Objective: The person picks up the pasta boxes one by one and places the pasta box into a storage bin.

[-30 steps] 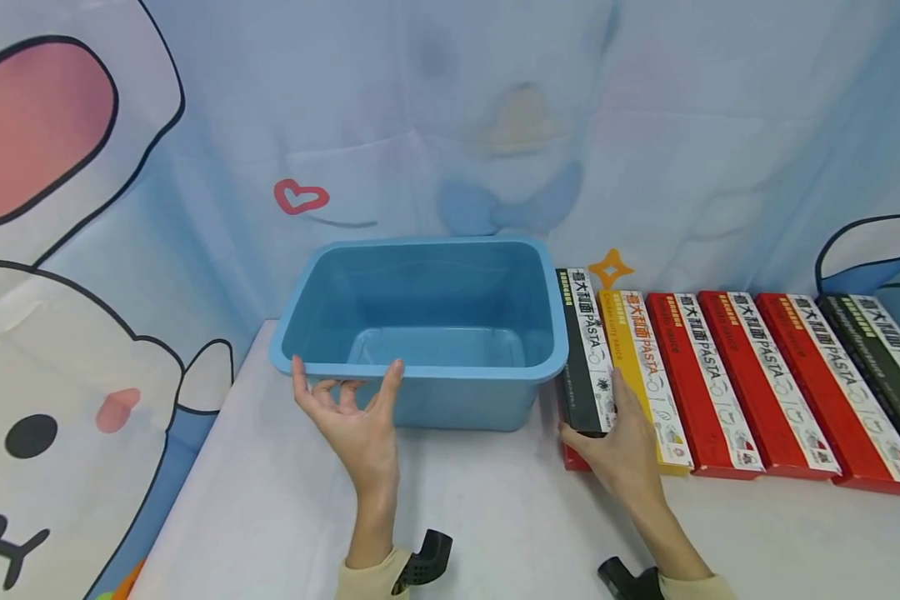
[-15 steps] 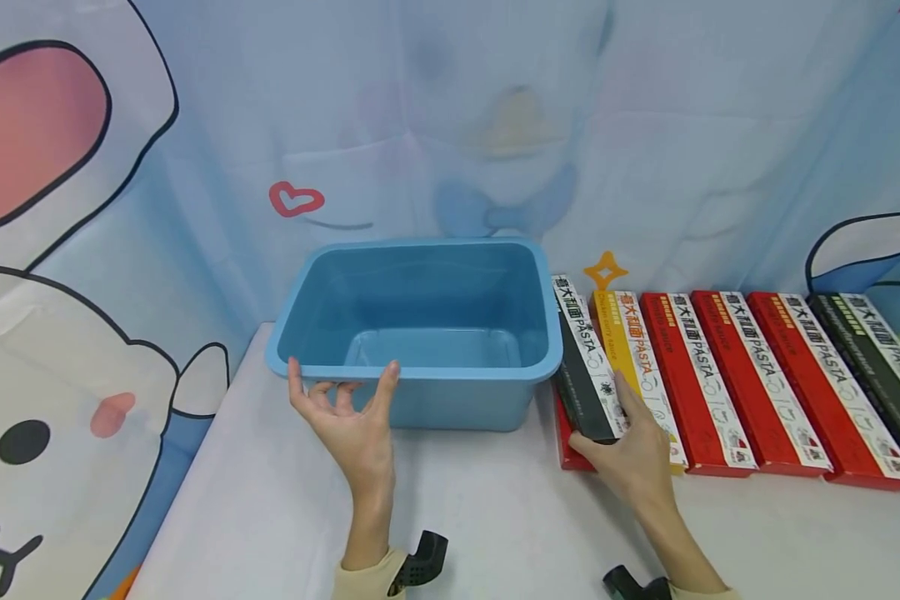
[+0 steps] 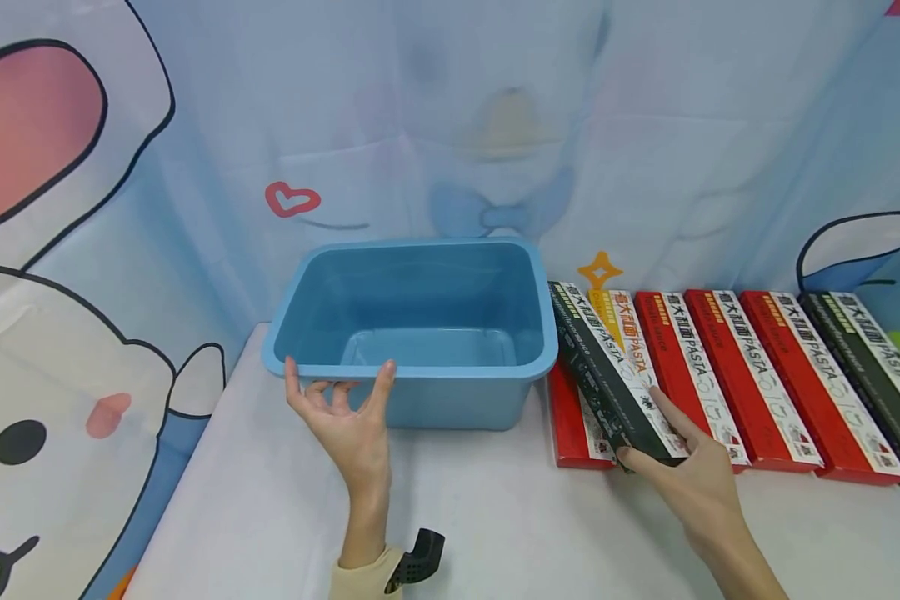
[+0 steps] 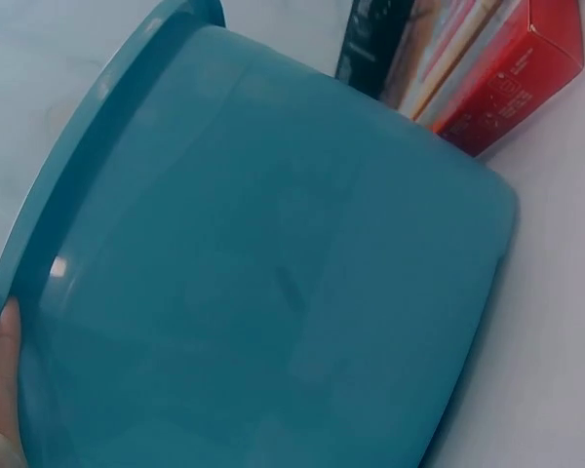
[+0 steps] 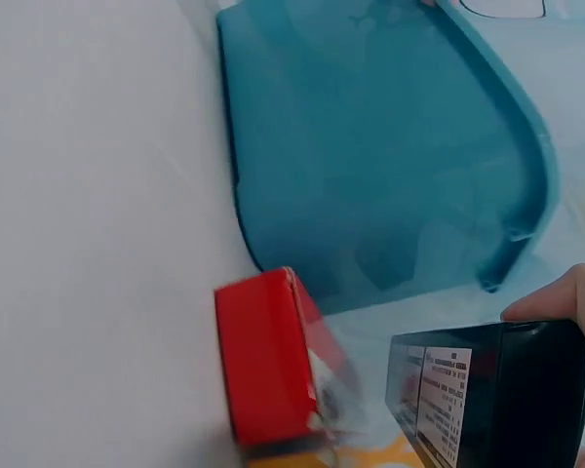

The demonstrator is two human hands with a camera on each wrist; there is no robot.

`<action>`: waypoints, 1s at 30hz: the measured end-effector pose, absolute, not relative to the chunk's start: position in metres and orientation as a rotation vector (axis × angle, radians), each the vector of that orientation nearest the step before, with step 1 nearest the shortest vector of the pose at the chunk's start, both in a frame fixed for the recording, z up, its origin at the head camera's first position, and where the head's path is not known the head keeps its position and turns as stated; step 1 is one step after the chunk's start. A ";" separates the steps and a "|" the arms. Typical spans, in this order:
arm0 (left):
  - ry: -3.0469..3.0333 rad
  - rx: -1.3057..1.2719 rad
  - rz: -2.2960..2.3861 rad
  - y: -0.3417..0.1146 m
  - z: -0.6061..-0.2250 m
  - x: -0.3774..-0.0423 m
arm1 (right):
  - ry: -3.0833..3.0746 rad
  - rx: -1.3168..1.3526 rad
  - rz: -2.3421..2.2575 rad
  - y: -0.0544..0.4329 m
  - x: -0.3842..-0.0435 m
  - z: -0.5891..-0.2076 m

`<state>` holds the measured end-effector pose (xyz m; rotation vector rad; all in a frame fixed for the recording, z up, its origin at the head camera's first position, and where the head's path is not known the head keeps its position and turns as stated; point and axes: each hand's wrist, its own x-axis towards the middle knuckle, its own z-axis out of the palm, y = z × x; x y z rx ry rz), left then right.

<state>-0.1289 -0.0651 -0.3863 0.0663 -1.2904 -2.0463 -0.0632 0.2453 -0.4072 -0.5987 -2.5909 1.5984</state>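
My left hand (image 3: 360, 450) holds the front rim of a blue plastic tub (image 3: 450, 400), with thumb and a fingertip at the rim and other fingers beneath it. In the left wrist view a finger (image 4: 2, 375) lies against the tub's wall. My right hand (image 3: 693, 492) grips the near end of a black pasta box (image 3: 615, 375) between thumb and fingers. The box is tilted and slants across a red pasta box (image 3: 573, 425) and a yellow pasta box (image 3: 626, 325). In the right wrist view the black box's dark end (image 5: 541, 390) faces the camera.
Right of the yellow box, several red pasta boxes (image 3: 708, 375) and another black pasta box (image 3: 870, 375) lie side by side on the white table (image 3: 495, 508). A printed cloth (image 3: 420, 100) hangs behind the tub.
My right hand has lifted the black box's near end off the red box beneath and swung it rightward, over the yellow box. The left hand stays at the tub's rim.
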 end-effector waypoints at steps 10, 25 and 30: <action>-1.309 0.069 -2.061 -0.065 -0.386 -0.130 | -2.696 -0.520 1.293 0.269 -0.032 -0.375; -1.282 0.062 -2.090 -0.066 -0.386 -0.131 | -2.640 -0.091 1.263 0.272 -0.056 -0.321; -1.292 0.064 -2.075 -0.066 -0.387 -0.131 | -2.661 0.241 1.277 0.257 -0.084 -0.300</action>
